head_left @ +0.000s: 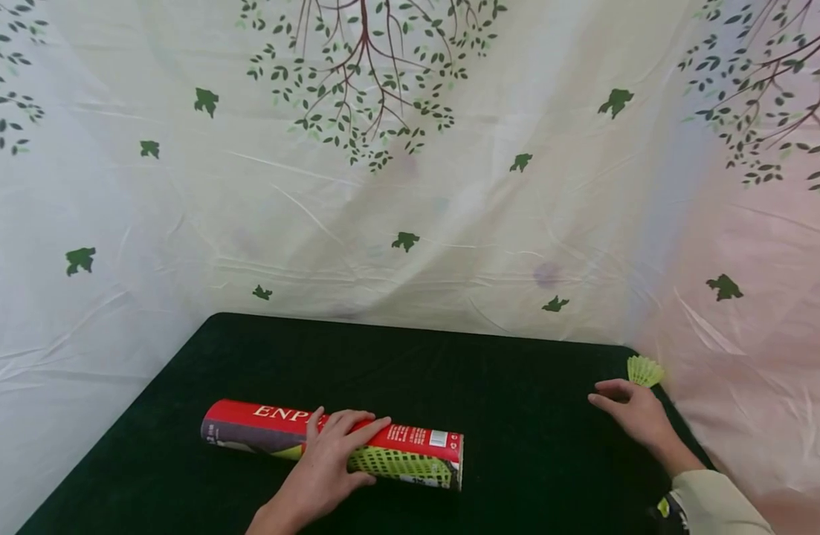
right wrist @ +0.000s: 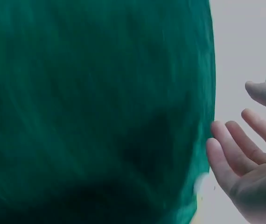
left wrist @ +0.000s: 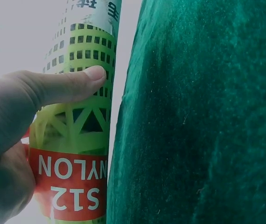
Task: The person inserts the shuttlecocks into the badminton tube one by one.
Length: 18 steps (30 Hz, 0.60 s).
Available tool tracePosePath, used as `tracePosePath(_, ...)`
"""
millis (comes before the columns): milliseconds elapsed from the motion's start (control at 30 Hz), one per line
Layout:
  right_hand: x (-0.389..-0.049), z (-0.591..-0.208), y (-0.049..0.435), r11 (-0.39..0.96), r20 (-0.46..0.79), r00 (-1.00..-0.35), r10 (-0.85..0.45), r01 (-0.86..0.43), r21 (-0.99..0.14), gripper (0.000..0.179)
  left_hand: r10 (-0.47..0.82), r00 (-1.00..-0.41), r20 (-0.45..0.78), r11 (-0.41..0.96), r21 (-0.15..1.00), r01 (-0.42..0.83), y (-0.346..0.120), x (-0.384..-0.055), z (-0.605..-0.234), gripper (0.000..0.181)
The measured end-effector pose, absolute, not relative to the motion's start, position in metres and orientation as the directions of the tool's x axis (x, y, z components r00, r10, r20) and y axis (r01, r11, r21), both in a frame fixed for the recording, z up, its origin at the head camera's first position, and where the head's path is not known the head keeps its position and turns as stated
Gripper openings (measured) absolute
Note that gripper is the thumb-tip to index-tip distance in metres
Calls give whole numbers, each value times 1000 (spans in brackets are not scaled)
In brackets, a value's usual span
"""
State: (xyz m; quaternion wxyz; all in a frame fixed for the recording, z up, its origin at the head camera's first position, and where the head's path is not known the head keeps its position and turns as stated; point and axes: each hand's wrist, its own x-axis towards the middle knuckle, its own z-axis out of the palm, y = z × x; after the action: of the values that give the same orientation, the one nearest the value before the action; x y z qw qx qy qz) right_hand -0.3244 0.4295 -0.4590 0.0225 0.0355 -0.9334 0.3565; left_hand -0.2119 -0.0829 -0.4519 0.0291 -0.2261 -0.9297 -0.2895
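Note:
A red, grey and green shuttlecock tube (head_left: pixel 410 444) lies on its side on the dark green table, left of centre in the head view. My left hand (head_left: pixel 324 464) grips it from above, fingers over the top and thumb along the near side. In the left wrist view the thumb presses the printed green netting of the tube (left wrist: pixel 84 140). A yellow-green shuttlecock (head_left: pixel 645 370) is at the table's far right corner. Just in front of it is my right hand (head_left: pixel 637 417), which holds nothing; in the right wrist view its fingers (right wrist: pixel 226 163) are spread and loosely bent.
The dark green cloth-covered table (head_left: pixel 530 416) has its back edge against a pale curtain (head_left: pixel 450 208) printed with trees and birds. More curtain hangs along the left and right sides. A light sleeve (head_left: pixel 714 501) covers the right forearm.

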Motion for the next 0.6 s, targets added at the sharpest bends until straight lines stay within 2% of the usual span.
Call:
tracePosePath(133,-335,-454,461,797,153,-988,-5,-96,-597,51,409,-895,178,731,524,438,-83,-212,-451,87)
tracePosePath(300,-347,-447,494,802,133,-991,31,-55,-594,55,409,-895,178,723,535,437,-83,-214,-447,86)
tracePosePath(467,-360,-450,511,824,167,-986,5,-90,-560,59,400,-901,170,731,534,425,-84,-215,-447,86)
tracePosePath(600,-366,-455,518,831,128,-991,-30,-96,-548,61,400,-903,159,735,532,420,-84,-214,-450,86)
